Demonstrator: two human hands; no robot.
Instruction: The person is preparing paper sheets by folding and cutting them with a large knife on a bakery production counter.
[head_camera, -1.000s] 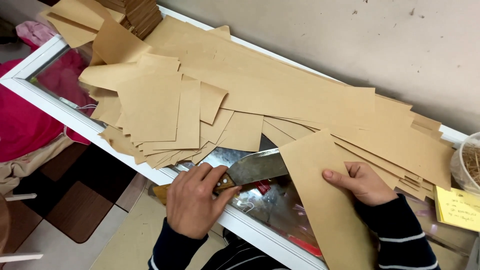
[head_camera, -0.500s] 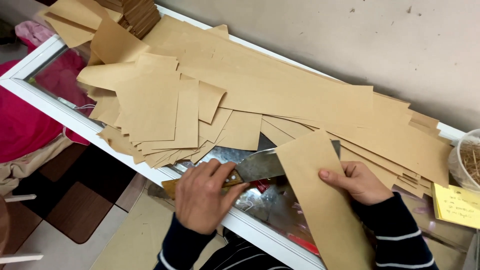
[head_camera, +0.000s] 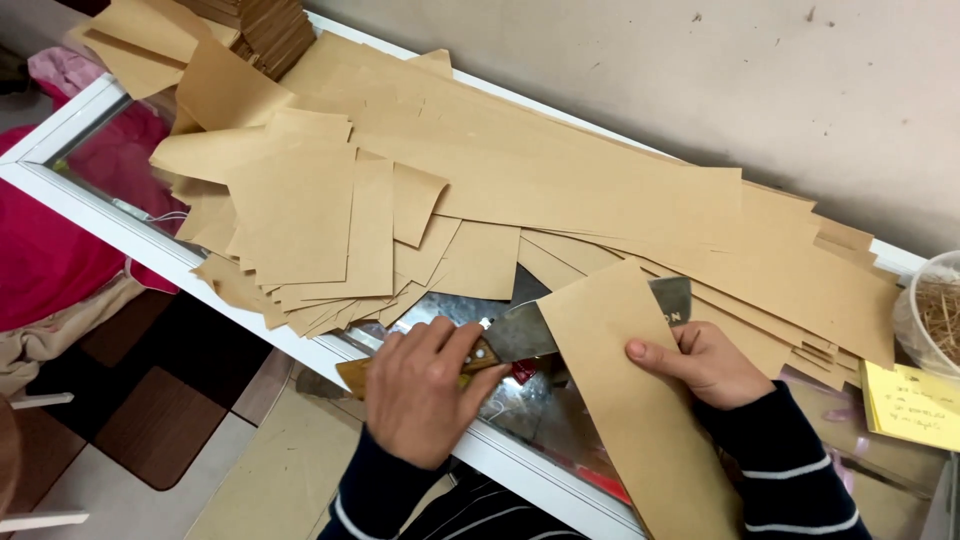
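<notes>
Since a second ago the left hand, clamped on the wooden-handled knife, has pushed its blade further under the folded brown paper strip pinned on the glass counter by the right hand, so the slit is under way.

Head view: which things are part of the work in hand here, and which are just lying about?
In use:
- left hand gripping the knife
- right hand holding the brown paper strip

Lying about:
- cut paper pile
- long brown sheets
- yellow notes
- pink cloth
</notes>
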